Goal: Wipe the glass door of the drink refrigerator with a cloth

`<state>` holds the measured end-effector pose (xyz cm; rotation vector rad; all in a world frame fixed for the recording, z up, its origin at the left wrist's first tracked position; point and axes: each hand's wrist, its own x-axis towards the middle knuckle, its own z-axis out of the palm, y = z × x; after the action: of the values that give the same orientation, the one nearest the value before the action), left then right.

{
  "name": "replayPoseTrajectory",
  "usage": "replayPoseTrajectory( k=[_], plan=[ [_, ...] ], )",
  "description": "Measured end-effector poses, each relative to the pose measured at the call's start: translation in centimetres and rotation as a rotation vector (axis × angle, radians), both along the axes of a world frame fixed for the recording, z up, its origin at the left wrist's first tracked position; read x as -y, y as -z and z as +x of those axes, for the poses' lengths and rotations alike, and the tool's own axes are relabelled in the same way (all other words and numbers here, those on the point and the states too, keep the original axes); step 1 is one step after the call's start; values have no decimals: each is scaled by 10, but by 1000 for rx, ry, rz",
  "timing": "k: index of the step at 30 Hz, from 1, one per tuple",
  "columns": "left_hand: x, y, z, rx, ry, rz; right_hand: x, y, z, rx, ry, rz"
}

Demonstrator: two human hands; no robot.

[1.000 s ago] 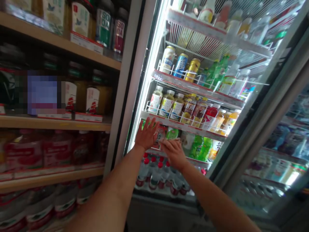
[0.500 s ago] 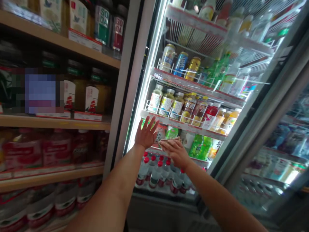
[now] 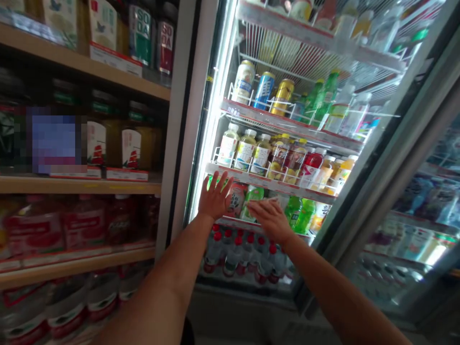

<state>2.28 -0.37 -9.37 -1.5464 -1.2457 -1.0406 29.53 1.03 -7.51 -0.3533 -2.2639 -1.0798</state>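
My left hand [image 3: 214,199] is spread flat in front of the lit fridge's glass door [image 3: 247,297], apparently resting on the glass. Its fingers are apart with nothing in them. To its right, my right hand [image 3: 272,219] lies flat against the door, fingers together over a pale, thin cloth [image 3: 273,199]. Only the cloth's edge shows; the palm hides the rest. Behind the glass near my hands stand a red-labelled container [image 3: 236,199] and green bottles [image 3: 301,211]. Red-capped bottles [image 3: 239,251] fill the level below.
Wooden shelves [image 3: 86,184] with drink bottles and price tags stand on the left. Inside the fridge, wire shelves carry cans [image 3: 264,91] and bottles [image 3: 246,149]. A metal door frame [image 3: 381,167] runs along the right, with another glass-fronted fridge [image 3: 406,235] beyond it.
My right hand has slid right across the glass with the cloth, away from my left hand. My left hand stays nearly in place, and the view has shifted slightly.
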Motion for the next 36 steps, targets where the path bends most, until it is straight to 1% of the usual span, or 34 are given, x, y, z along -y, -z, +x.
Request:
replayPoseTrajectory(
  k=[2, 3, 4, 5, 6, 7, 9, 10, 11, 12, 13, 14, 16, 17, 18, 19, 20, 22, 23, 24, 25, 26, 28, 29, 30, 31, 32, 33, 35, 36],
  plan=[
    [0, 0, 0, 11, 9, -4, -5, -23, 1, -269, 51, 8],
    [0, 0, 0, 13, 11, -5, -8, -32, 1, -405, 62, 20],
    [0, 0, 0, 13, 12, -6, -9, -35, 1, -506, 63, 32],
    [0, 0, 0, 11, 13, -8, -10, -33, 2, -548, 62, 35],
    [0, 0, 0, 9, 14, -7, -10, -27, 2, -519, 53, 30],
    [0, 0, 0, 8, 16, -9, -8, -16, 4, -415, 29, 20],
    [0, 0, 0, 8, 18, -11, -4, 5, 10, -86, -38, -6],
    [0, 0, 0, 6, 18, -6, -2, 13, 14, 66, -69, -20],
    [0, 0, 0, 1, 17, 5, 0, 16, 18, 173, -86, -35],
    [0, 0, 0, -5, 15, 17, 0, 14, 24, 211, -83, -49],
    [0, 0, -1, -9, 12, 25, 0, 9, 29, 176, -55, -60],
    [0, 0, -1, -9, 11, 30, -1, 1, 34, 84, -15, -61],
    [-1, 0, -1, -1, 18, 20, -5, -13, 44, -177, 71, -37],
    [-1, 0, -1, 5, 22, 10, -6, -17, 49, -289, 108, -23],
    [-1, 1, -1, 9, 24, 1, -7, -16, 52, -347, 130, -16],
    [-1, 1, -1, 10, 25, -5, -6, -12, 55, -330, 130, -17],
    [-1, 1, -1, 9, 24, -9, -5, -6, 58, -243, 111, -28],
    [-1, 1, -1, 10, 20, -17, -1, 7, 64, 35, 52, -60],
    [-1, 1, -1, 13, 21, -21, 0, 10, 68, 152, 27, -66],
    [-1, 1, -1, 17, 24, -22, 1, 9, 71, 224, 12, -63],
    [-2, 1, -1, 19, 29, -20, 0, 5, 75, 235, 14, -51],
    [-2, 1, -1, 20, 35, -13, -1, -2, 79, 189, 34, -31],
    [-3, 1, -1, 13, 44, 13, -6, -18, 85, -10, 99, 11],
    [-3, 1, -1, 9, 46, 25, -8, -23, 87, -129, 130, 30],
    [-3, 1, -1, 6, 49, 34, -10, -24, 89, -229, 151, 45],
    [-3, 1, -1, 5, 52, 38, -10, -20, 90, -289, 159, 51],
    [-3, 1, -1, 4, 55, 40, -10, -13, 91, -295, 156, 50],
    [-3, 1, -1, 3, 56, 45, -8, -4, 92, -246, 143, 44],
    [-2, 0, 0, -12, 51, 75, -4, 15, 96, -38, 105, 25],
    [-2, -1, 0, -24, 42, 96, -3, 20, 99, 61, 85, 21]
  ],
)
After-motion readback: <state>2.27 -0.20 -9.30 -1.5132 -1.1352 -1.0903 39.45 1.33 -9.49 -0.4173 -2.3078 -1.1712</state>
